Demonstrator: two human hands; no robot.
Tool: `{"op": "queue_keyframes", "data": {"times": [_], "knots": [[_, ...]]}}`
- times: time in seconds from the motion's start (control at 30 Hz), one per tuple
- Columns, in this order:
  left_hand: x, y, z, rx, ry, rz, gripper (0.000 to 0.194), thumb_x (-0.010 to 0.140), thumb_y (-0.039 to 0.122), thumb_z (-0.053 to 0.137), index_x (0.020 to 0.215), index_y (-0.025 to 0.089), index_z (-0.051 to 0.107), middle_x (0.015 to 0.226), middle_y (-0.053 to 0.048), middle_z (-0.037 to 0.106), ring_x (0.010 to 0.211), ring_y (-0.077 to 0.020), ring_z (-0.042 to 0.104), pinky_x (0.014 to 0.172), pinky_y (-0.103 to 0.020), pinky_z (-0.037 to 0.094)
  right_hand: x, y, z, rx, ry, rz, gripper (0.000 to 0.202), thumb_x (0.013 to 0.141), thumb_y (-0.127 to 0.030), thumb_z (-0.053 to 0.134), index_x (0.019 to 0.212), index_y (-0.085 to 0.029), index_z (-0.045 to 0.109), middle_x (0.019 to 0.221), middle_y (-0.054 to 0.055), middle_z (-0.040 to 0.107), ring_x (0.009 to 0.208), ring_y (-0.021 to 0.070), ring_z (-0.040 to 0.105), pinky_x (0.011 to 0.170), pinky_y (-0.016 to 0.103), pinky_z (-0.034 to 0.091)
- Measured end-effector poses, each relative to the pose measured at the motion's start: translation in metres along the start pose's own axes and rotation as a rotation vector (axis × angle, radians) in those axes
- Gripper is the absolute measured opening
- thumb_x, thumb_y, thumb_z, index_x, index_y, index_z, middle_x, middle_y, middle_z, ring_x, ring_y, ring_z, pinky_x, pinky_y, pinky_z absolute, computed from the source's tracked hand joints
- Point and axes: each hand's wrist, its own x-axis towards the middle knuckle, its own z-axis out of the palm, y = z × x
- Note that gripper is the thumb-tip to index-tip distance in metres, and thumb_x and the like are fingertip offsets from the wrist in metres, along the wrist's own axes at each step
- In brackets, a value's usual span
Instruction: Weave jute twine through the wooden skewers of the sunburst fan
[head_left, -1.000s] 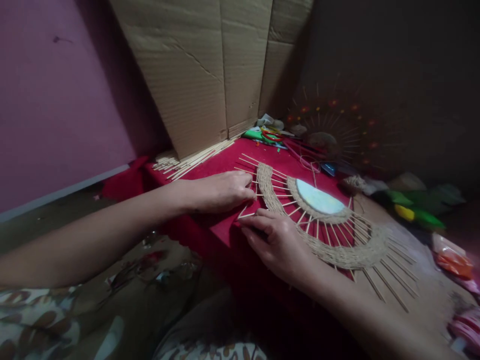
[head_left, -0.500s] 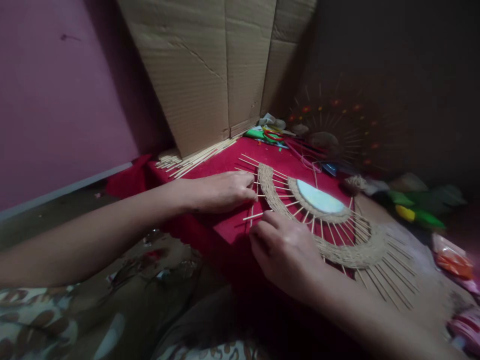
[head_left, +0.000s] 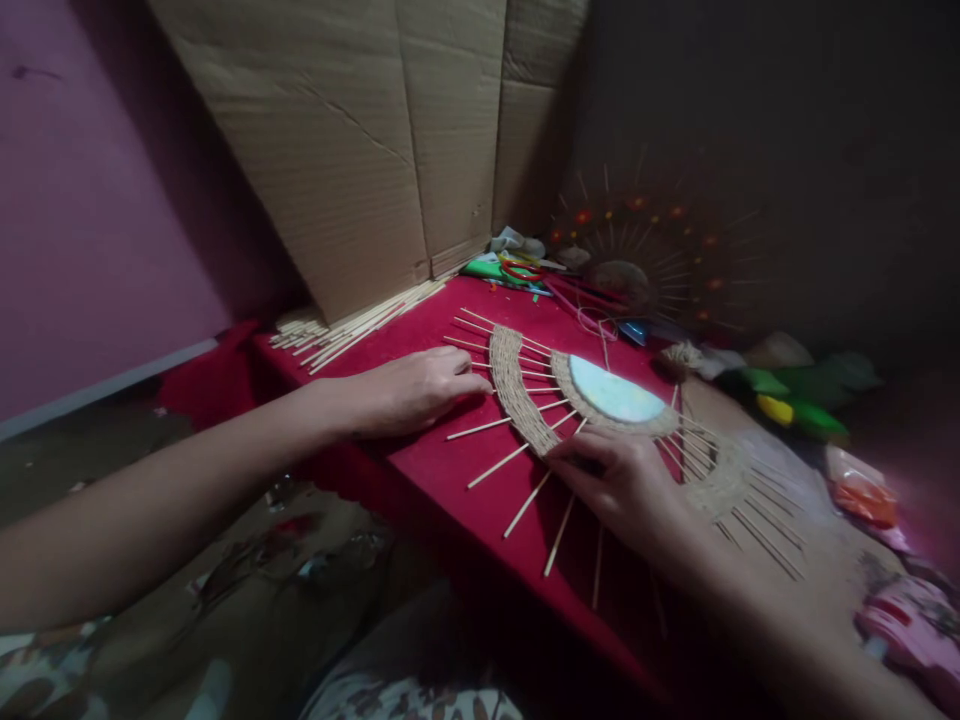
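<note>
A half-round fan of thin wooden sticks (head_left: pixel 496 467) lies on a red cloth (head_left: pixel 427 335). Jute twine is woven through the sticks in a wide band (head_left: pixel 511 385), and a narrower twine ring (head_left: pixel 561 375) edges a pale blue half-disc (head_left: pixel 615 390) at the centre. My left hand (head_left: pixel 420 388) rests at the fan's left side, fingers and thumb closed at the outer stick ends. With thumb and fingers pinched, my right hand (head_left: pixel 626 480) is at the band's lower edge, on the twine. It hides part of the band and several sticks behind it.
Loose sticks (head_left: pixel 367 325) lie under a leaning cardboard sheet (head_left: pixel 337 150). Scissors with red handles (head_left: pixel 523 270) are at the back, and a ball of twine (head_left: pixel 681 356) behind the fan. Right: an orange packet (head_left: pixel 862 495) and a pink glue gun (head_left: pixel 911 615). A decorated fan (head_left: pixel 637 255) stands behind.
My right hand has moved right from the outer stick ends to the woven band's lower edge, baring several sticks. My left thumb now reaches out straighter. The whole view has shifted somewhat.
</note>
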Motion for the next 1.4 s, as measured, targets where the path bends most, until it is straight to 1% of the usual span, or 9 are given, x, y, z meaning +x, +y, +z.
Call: {"op": "queue_keyframes", "data": {"times": [0.13, 0.27, 0.47, 0.63, 0.77, 0.9, 1.0, 1.17, 1.4], "knots": [[0.001, 0.003, 0.003, -0.041, 0.048, -0.024, 0.033, 0.095, 0.016, 0.037, 0.120, 0.017, 0.059, 0.098, -0.011, 0.058, 0.085, -0.0171, 0.054, 0.075, -0.028, 0.045, -0.014, 0.004, 0.011, -0.208, 0.066, -0.113, 0.021, 0.086, -0.016, 0.052, 0.087, -0.018, 0.073, 0.078, 0.005, 0.069, 0.067, 0.0160, 0.064, 0.060, 0.027, 0.047], [0.004, 0.017, 0.007, -0.083, 0.119, -0.036, 0.032, 0.095, 0.020, 0.041, 0.121, 0.016, 0.059, 0.104, -0.012, 0.057, 0.093, -0.0179, 0.053, 0.080, -0.029, 0.046, -0.018, 0.004, 0.015, -0.366, 0.112, -0.230, 0.024, 0.086, -0.015, 0.049, 0.088, -0.016, 0.073, 0.071, 0.005, 0.066, 0.061, 0.0162, 0.062, 0.053, 0.026, 0.043], [0.017, 0.027, 0.017, -0.082, 0.214, -0.027, 0.026, 0.095, 0.024, 0.043, 0.097, 0.015, 0.067, 0.092, -0.009, 0.062, 0.084, -0.0165, 0.057, 0.073, -0.026, 0.047, -0.019, 0.004, 0.018, -0.417, 0.168, -0.268, 0.023, 0.086, -0.013, 0.049, 0.084, -0.015, 0.072, 0.066, 0.004, 0.061, 0.057, 0.0146, 0.056, 0.050, 0.025, 0.037], [0.028, 0.023, 0.021, 0.061, 0.153, 0.014, 0.028, 0.095, 0.027, 0.042, 0.087, 0.015, 0.066, 0.087, -0.008, 0.064, 0.077, -0.0169, 0.057, 0.069, -0.029, 0.045, -0.016, -0.001, 0.016, -0.401, 0.171, -0.277, 0.021, 0.085, -0.014, 0.051, 0.081, -0.013, 0.072, 0.077, 0.009, 0.062, 0.070, 0.0175, 0.058, 0.054, 0.026, 0.040], [0.030, 0.024, 0.020, 0.156, 0.145, 0.045, 0.027, 0.095, 0.024, 0.042, 0.080, 0.015, 0.063, 0.078, -0.006, 0.062, 0.069, -0.0159, 0.054, 0.063, -0.028, 0.042, -0.008, -0.005, 0.010, -0.290, 0.171, -0.282, 0.023, 0.087, -0.016, 0.051, 0.078, -0.012, 0.071, 0.077, 0.009, 0.062, 0.072, 0.0172, 0.058, 0.060, 0.028, 0.044], [0.029, 0.026, 0.017, 0.231, 0.177, 0.083, 0.026, 0.094, 0.022, 0.044, 0.075, 0.016, 0.060, 0.074, -0.005, 0.062, 0.064, -0.0153, 0.051, 0.059, -0.028, 0.038, 0.010, -0.005, 0.010, -0.236, 0.157, -0.204, 0.023, 0.088, -0.019, 0.050, 0.096, -0.011, 0.070, 0.087, 0.009, 0.063, 0.076, 0.0163, 0.059, 0.065, 0.028, 0.045], [0.029, 0.028, 0.017, 0.248, 0.183, 0.094, 0.023, 0.092, 0.019, 0.046, 0.074, 0.016, 0.059, 0.074, -0.005, 0.062, 0.065, -0.0159, 0.052, 0.061, -0.029, 0.039, 0.021, -0.005, 0.017, -0.319, 0.067, -0.200, 0.024, 0.090, -0.020, 0.048, 0.100, -0.015, 0.070, 0.087, 0.008, 0.063, 0.075, 0.0151, 0.057, 0.063, 0.027, 0.042], [0.030, 0.032, 0.021, 0.221, 0.170, 0.090, 0.020, 0.092, 0.017, 0.046, 0.078, 0.015, 0.060, 0.076, -0.005, 0.060, 0.070, -0.0161, 0.053, 0.064, -0.029, 0.040, 0.025, -0.001, 0.028, -0.486, 0.023, -0.309, 0.026, 0.090, -0.014, 0.043, 0.085, -0.013, 0.069, 0.083, 0.009, 0.063, 0.072, 0.0162, 0.052, 0.059, 0.028, 0.038], [0.032, 0.040, 0.019, 0.046, 0.109, -0.067, 0.014, 0.087, 0.017, 0.048, 0.080, 0.014, 0.060, 0.085, -0.007, 0.062, 0.076, -0.0175, 0.055, 0.067, -0.029, 0.045, 0.023, 0.003, 0.031, -0.410, 0.030, -0.304, 0.025, 0.091, -0.016, 0.044, 0.087, -0.015, 0.069, 0.092, 0.008, 0.065, 0.080, 0.0175, 0.052, 0.062, 0.029, 0.041]]}}
